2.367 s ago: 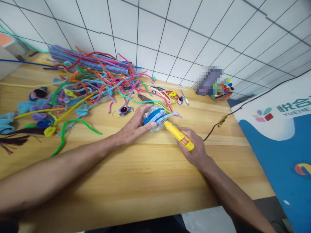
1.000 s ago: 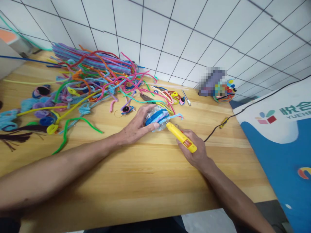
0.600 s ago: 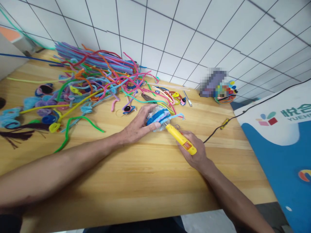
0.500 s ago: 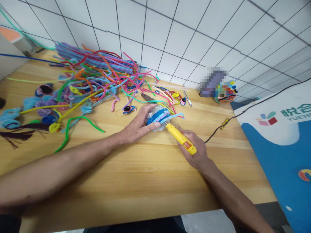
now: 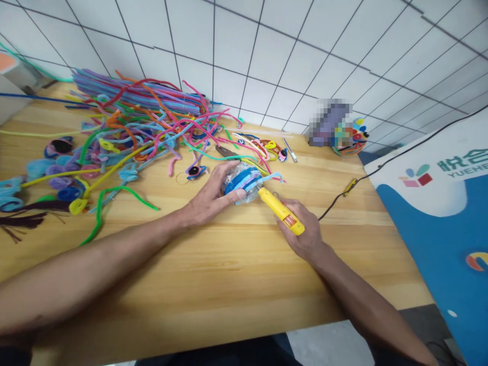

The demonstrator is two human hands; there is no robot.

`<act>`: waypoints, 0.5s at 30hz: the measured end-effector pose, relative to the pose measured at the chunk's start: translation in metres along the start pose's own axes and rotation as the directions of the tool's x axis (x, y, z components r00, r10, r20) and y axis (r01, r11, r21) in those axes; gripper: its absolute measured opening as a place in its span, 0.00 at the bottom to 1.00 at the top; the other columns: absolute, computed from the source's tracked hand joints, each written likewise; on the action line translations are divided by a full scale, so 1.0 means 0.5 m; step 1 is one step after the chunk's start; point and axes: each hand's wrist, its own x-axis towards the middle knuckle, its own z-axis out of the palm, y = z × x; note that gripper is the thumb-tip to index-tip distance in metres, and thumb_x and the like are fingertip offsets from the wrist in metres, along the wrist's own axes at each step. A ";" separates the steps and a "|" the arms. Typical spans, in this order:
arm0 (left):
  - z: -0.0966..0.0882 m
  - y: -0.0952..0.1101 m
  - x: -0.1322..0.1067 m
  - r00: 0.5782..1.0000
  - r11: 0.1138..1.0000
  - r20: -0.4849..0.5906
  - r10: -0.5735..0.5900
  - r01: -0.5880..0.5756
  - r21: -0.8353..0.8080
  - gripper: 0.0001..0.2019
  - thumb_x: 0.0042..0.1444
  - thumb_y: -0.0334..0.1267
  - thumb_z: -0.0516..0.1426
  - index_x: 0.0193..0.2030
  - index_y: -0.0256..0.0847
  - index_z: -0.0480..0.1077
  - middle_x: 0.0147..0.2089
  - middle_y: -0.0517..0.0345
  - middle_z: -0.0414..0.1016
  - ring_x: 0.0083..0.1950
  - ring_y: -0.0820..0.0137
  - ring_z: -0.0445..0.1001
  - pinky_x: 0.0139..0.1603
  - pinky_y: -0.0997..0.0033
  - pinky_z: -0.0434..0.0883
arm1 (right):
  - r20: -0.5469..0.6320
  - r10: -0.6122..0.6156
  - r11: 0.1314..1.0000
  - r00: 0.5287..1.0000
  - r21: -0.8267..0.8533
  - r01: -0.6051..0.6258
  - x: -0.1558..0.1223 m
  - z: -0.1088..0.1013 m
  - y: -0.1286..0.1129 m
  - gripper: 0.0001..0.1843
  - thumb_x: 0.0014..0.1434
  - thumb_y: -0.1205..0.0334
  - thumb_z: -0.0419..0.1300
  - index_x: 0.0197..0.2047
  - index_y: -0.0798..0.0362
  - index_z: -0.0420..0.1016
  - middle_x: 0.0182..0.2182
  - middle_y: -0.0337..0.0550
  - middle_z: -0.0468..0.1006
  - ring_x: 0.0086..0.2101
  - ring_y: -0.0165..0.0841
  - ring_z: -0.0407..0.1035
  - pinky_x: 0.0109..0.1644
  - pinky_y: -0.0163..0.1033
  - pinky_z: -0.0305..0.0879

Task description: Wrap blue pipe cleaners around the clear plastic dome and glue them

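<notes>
My left hand (image 5: 215, 195) is closed around a clear rounded plastic piece (image 5: 244, 182) wrapped with blue and lilac pipe cleaners. A light-blue pipe cleaner end (image 5: 275, 177) sticks out from its right side. My right hand (image 5: 303, 231) grips a yellow hot glue gun (image 5: 281, 209). The gun's nozzle meets the right side of the wrapped piece, though whether it touches the surface is hard to tell. Just behind my left hand lie dark-handled pliers (image 5: 225, 151). To its left on the table is a small pink, blue and black ornament (image 5: 195, 172).
Tangled pipe cleaners (image 5: 125, 134) and a long bundle of them (image 5: 141, 96) cover the back left. A pen (image 5: 290, 151) and a colourful basket-like item (image 5: 348, 140) stand near the tiled wall. A black cord with a yellow switch (image 5: 349, 187) crosses the right side.
The camera view has shifted slightly, so everything sits a little further left. Both hands keep their grips, with the glue gun still against or close to the wrapped piece.
</notes>
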 end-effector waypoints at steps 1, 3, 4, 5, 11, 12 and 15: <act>0.000 -0.001 -0.001 1.000 1.000 0.001 0.000 0.000 -0.003 0.35 0.71 0.61 0.60 0.78 0.50 0.58 0.77 0.43 0.63 0.80 0.46 0.63 0.83 0.37 0.61 | 0.003 -0.005 1.000 1.000 -0.002 0.005 0.001 0.000 0.000 0.19 0.71 0.63 0.62 0.64 0.46 0.72 0.49 0.50 0.88 0.48 0.46 0.86 0.48 0.49 0.87; 0.002 -0.005 -0.002 1.000 1.000 0.003 -0.002 0.002 -0.006 0.35 0.72 0.60 0.60 0.78 0.51 0.58 0.77 0.43 0.63 0.80 0.46 0.62 0.83 0.36 0.61 | 0.020 -0.006 1.000 1.000 -0.004 0.006 0.002 -0.002 0.000 0.19 0.71 0.63 0.62 0.64 0.46 0.72 0.49 0.50 0.88 0.47 0.45 0.86 0.48 0.49 0.87; 0.002 -0.008 -0.003 1.000 1.000 0.004 -0.004 0.004 -0.007 0.35 0.72 0.60 0.60 0.78 0.51 0.57 0.78 0.43 0.62 0.80 0.46 0.62 0.83 0.36 0.61 | 0.027 -0.006 1.000 1.000 -0.003 0.006 0.002 -0.002 0.001 0.19 0.72 0.62 0.62 0.64 0.46 0.72 0.49 0.50 0.88 0.47 0.45 0.86 0.48 0.50 0.87; 0.003 -0.010 -0.004 1.000 1.000 0.004 -0.008 0.008 -0.007 0.35 0.72 0.60 0.60 0.79 0.51 0.57 0.78 0.43 0.62 0.80 0.46 0.62 0.83 0.36 0.61 | 0.032 -0.005 1.000 0.999 0.001 0.005 0.002 -0.003 0.000 0.19 0.72 0.62 0.63 0.64 0.46 0.72 0.49 0.49 0.88 0.47 0.45 0.86 0.48 0.50 0.87; 0.005 -0.018 -0.006 0.999 0.998 0.005 -0.045 0.045 -0.033 0.37 0.71 0.61 0.61 0.79 0.50 0.56 0.79 0.43 0.61 0.79 0.47 0.62 0.83 0.38 0.61 | 0.041 -0.002 1.000 0.999 0.029 0.001 0.003 -0.005 -0.001 0.17 0.73 0.60 0.62 0.63 0.46 0.73 0.50 0.49 0.88 0.48 0.44 0.86 0.50 0.49 0.86; 0.005 -0.018 -0.006 0.999 0.998 0.006 -0.048 0.048 -0.036 0.37 0.71 0.61 0.61 0.79 0.50 0.56 0.79 0.43 0.61 0.79 0.47 0.62 0.83 0.38 0.61 | 0.038 -0.005 1.000 0.999 0.031 0.004 0.003 -0.004 -0.002 0.17 0.73 0.60 0.62 0.63 0.46 0.73 0.50 0.49 0.88 0.48 0.44 0.85 0.50 0.48 0.86; 0.005 -0.020 -0.008 0.999 0.998 0.002 -0.052 0.052 -0.035 0.37 0.71 0.61 0.61 0.80 0.52 0.56 0.79 0.45 0.61 0.79 0.46 0.62 0.82 0.38 0.61 | 0.031 -0.013 0.999 0.999 0.031 0.012 0.004 -0.002 -0.003 0.16 0.73 0.62 0.62 0.63 0.47 0.73 0.49 0.48 0.88 0.47 0.43 0.85 0.49 0.47 0.85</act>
